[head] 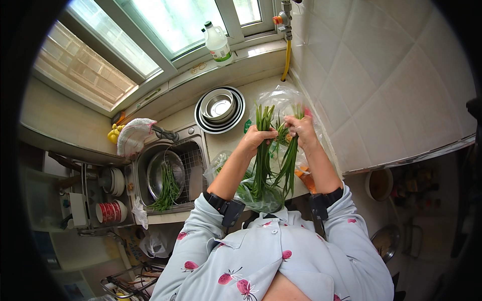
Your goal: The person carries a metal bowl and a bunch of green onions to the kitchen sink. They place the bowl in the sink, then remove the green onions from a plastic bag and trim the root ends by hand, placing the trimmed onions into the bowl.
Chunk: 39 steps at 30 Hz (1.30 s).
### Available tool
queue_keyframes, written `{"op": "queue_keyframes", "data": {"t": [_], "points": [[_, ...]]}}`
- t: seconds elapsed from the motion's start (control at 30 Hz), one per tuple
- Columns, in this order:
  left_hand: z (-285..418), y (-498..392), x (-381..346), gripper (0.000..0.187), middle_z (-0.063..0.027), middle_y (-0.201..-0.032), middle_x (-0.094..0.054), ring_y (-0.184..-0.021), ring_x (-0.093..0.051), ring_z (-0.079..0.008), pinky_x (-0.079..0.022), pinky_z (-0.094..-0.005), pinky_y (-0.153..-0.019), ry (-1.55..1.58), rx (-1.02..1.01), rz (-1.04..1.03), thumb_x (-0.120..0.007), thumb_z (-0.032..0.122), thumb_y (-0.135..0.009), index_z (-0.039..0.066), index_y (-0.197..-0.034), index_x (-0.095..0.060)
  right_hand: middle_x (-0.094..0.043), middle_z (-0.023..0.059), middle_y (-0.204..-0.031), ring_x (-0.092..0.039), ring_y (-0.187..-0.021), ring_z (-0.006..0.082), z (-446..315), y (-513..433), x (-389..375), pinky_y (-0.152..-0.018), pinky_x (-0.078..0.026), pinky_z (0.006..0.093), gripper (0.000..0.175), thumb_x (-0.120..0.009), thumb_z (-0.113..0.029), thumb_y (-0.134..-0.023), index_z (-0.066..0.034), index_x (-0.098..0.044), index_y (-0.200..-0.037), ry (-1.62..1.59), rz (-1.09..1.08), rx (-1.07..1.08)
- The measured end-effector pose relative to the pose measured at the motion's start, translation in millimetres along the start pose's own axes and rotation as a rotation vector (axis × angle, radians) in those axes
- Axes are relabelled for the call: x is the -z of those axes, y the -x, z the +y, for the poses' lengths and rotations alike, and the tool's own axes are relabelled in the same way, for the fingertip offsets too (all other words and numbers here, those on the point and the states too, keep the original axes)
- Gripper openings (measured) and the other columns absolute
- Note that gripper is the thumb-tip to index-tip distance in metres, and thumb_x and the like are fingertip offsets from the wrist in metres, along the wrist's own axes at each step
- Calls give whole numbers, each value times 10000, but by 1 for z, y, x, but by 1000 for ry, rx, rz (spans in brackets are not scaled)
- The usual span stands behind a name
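My left hand [261,137] is closed around an upright bunch of long green leafy stalks [262,165], which look like Chinese chives. Slightly higher and to the right, my right hand [301,129] grips a second, thinner bunch [289,165]; its top end is blurred. The lower leaves of both bunches hang over a clear plastic bag [260,201] at the counter's front edge. Behind and between my hands lie green trimmings [279,131] on another clear plastic bag [278,97]. More green stalks [165,188] rest in a metal bowl [152,175] in the sink.
Stacked metal bowls [219,109] stand on the counter behind the sink [205,150]. A wire rack [188,158] sits in the sink beside the bowl. An orange packet [307,180] lies near my right forearm. The tiled wall [380,101] bounds the counter on the right; a plastic jug [218,45] stands on the windowsill.
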<state>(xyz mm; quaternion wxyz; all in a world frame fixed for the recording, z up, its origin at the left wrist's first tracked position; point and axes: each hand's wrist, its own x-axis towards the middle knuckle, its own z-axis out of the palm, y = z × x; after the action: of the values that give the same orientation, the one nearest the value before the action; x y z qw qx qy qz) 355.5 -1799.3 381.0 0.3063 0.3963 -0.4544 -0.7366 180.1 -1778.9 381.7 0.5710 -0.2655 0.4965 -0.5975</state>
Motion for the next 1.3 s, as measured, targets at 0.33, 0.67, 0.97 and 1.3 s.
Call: {"op": "queue_keyframes", "data": {"t": [0.33,0.67,0.97,1.3], "points": [[-4,0,2,124,-32,-690,-591,-561,-502,-106,-394,-232,-536,-45,-6,5,-717,47,-687,29,-768,-624,-570,47,-616,-407,-390,45,1,7,-1,-350,-307,190,132,-682,-105,-782,-29,-578,-813,111,7,-11],[-3,0,-2,145,-13,-676,-562,-563,-483,-99,-372,-237,-529,-68,-6,20,-722,101,-705,38,-787,-620,-590,45,-615,-450,-418,54,8,2,5,-371,-333,190,82,-600,-66,-823,12,-614,-843,134,-117,69],[-4,2,-5,159,4,-670,-531,-558,-462,-92,-355,-234,-523,-22,-18,21,-717,117,-717,46,-820,-618,-596,42,-629,-419,-421,41,-1,7,4,-391,-316,180,101,-573,-67,-849,23,-612,-874,33,-229,12],[-6,-1,-5,177,-16,-720,-569,-581,-481,-100,-367,-235,-528,-42,-7,42,-722,111,-713,29,-828,-616,-592,43,-627,-424,-424,51,4,8,5,-385,-311,192,81,-603,-92,-834,-12,-607,-844,118,-136,17]]}}
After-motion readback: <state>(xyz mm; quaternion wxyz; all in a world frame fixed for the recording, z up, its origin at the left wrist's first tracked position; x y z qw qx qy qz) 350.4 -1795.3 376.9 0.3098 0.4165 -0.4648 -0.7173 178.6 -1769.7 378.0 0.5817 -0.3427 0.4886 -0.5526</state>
